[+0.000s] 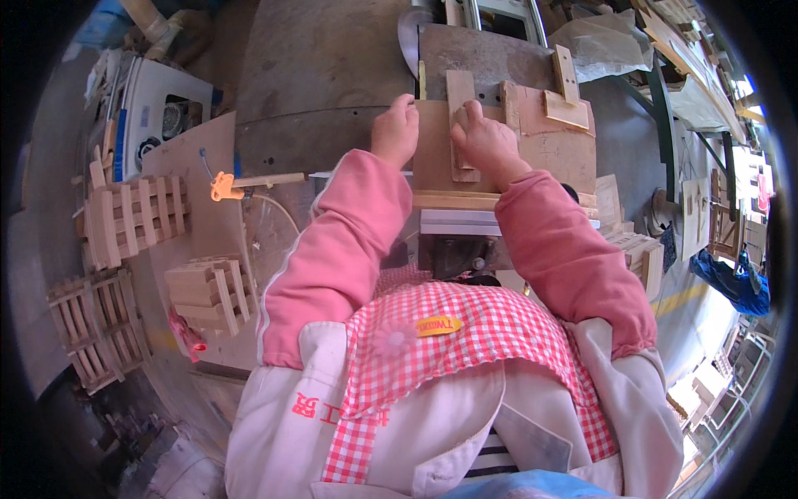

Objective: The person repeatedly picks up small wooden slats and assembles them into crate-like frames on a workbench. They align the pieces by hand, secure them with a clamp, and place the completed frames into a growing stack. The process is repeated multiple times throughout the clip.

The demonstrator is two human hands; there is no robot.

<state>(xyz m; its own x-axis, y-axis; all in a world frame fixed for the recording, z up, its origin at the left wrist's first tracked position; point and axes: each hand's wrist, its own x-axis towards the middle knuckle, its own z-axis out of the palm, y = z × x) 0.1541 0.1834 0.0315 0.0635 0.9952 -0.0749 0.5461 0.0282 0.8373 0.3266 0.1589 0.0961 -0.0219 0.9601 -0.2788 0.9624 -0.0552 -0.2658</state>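
Observation:
A metal saw table [324, 71] carries a round saw blade [408, 41] at its far middle. On the table's right part lies a flat brown board [428, 150]. Lengthwise on that board rests a light wooden strip [459, 87]. My right hand [486, 143] is closed over the strip, its fingers curled at the strip's right side. My left hand [396, 133] sits at the board's left edge, fingers bent together; what they hold, if anything, is hidden. Just beyond my left fingertips stands a thin pale wood piece [421, 81], in line with the blade.
Wooden blocks [567, 110] are fixed on the board's right side. A wooden rail [465, 201] crosses its near edge. Stacks of slatted wood pieces [137, 218] stand at left, near an orange clamp-like thing [223, 186]. At far right are shelves with plastic sheeting [603, 43].

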